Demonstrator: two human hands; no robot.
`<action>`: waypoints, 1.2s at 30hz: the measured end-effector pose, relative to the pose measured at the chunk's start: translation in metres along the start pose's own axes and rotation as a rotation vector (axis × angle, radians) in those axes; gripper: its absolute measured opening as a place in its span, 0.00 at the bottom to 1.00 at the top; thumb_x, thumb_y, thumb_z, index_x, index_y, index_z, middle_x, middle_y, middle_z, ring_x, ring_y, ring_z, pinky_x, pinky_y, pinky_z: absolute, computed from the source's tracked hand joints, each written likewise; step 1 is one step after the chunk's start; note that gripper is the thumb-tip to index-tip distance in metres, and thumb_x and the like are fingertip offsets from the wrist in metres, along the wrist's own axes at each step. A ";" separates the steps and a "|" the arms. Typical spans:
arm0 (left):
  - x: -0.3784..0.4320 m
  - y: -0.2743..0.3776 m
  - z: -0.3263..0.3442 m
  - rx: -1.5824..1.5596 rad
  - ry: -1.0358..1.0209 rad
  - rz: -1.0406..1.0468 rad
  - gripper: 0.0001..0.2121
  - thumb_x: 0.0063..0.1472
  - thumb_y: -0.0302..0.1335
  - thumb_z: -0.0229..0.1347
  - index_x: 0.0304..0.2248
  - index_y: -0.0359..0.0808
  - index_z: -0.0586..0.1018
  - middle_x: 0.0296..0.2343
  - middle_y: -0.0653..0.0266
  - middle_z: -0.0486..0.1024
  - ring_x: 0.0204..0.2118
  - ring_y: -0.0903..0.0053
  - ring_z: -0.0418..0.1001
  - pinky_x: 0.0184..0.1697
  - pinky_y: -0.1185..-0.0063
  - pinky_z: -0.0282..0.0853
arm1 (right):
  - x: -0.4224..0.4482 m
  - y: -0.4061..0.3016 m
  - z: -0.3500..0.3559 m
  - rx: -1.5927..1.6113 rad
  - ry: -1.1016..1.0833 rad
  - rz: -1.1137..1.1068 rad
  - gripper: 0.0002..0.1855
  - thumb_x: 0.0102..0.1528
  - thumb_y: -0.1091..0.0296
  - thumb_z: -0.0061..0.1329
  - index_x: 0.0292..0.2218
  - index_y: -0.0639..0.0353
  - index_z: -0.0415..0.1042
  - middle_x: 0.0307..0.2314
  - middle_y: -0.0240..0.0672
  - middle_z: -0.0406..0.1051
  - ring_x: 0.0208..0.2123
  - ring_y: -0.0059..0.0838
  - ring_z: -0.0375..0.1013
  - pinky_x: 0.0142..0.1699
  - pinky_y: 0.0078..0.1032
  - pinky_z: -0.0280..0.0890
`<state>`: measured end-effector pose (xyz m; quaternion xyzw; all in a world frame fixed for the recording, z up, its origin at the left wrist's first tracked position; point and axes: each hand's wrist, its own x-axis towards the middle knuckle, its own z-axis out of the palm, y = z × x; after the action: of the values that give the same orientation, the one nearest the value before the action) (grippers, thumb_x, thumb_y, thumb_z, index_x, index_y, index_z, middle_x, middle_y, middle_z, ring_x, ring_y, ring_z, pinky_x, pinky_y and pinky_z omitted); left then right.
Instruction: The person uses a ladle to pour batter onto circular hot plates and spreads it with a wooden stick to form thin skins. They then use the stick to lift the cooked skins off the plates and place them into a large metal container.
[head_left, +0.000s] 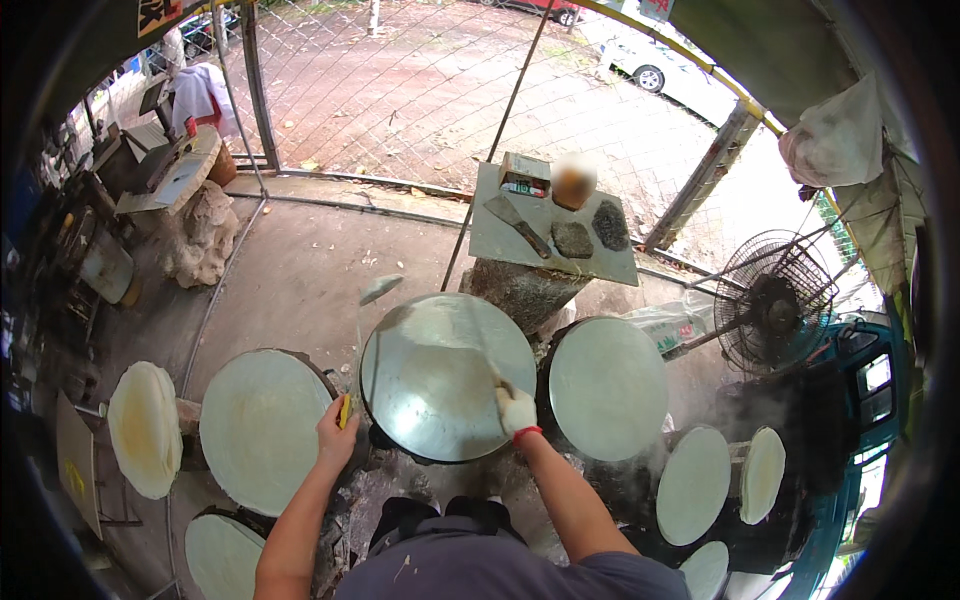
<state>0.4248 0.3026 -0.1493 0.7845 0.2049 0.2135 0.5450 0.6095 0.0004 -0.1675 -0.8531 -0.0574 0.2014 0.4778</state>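
My left hand (337, 431) grips a yellow-handled tool (344, 411) just left of the middle round griddle. Its thin shaft seems to run up to a pale flat head (381, 289) beyond the griddle's left rim. A white glove covers my right hand (517, 411), with a red band at the wrist. That hand is over the right side of the shiny domed metal griddle (420, 405), holding a blurred brownish thing (504, 386) against its surface. No sheet lies on this griddle. Thin pale round sheets cover the left griddle (259, 431) and the right griddle (609, 388).
Stacked round flatbread sheets (146, 429) stand at far left. More sheet-covered griddles (694, 486) steam at right. A scraper (517, 225), a box (525, 176) and dark pads (572, 240) lie on a board (495, 240) ahead. A caged fan (776, 300) stands right; wire fencing (375, 97) lies beyond.
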 end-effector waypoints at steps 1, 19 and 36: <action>-0.003 -0.001 0.000 -0.033 0.007 -0.031 0.17 0.54 0.22 0.50 0.44 0.27 0.67 0.20 0.68 0.65 0.18 0.83 0.65 0.20 0.85 0.61 | 0.000 -0.014 0.010 -0.085 0.002 -0.011 0.20 0.51 0.63 0.43 0.44 0.65 0.68 0.22 0.28 0.68 0.21 0.16 0.63 0.28 0.16 0.60; -0.084 0.078 0.026 -0.497 0.186 -0.679 0.08 0.55 0.22 0.47 0.36 0.34 0.66 0.12 0.69 0.60 0.08 0.85 0.56 0.09 0.83 0.52 | 0.063 -0.019 -0.048 0.113 -0.410 -0.027 0.17 0.50 0.63 0.46 0.39 0.64 0.70 0.19 0.25 0.65 0.19 0.14 0.60 0.24 0.16 0.57; -0.166 0.081 0.077 0.074 0.363 -0.613 0.09 0.53 0.24 0.50 0.34 0.32 0.68 0.15 0.66 0.63 0.14 0.80 0.63 0.16 0.79 0.59 | 0.067 -0.033 -0.060 0.050 -1.072 0.322 0.15 0.50 0.62 0.47 0.39 0.58 0.70 0.14 0.26 0.61 0.10 0.12 0.53 0.13 0.14 0.46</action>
<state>0.3379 0.1249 -0.1163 0.6550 0.5317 0.1687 0.5097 0.6981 -0.0102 -0.1315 -0.6179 -0.1566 0.6786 0.3650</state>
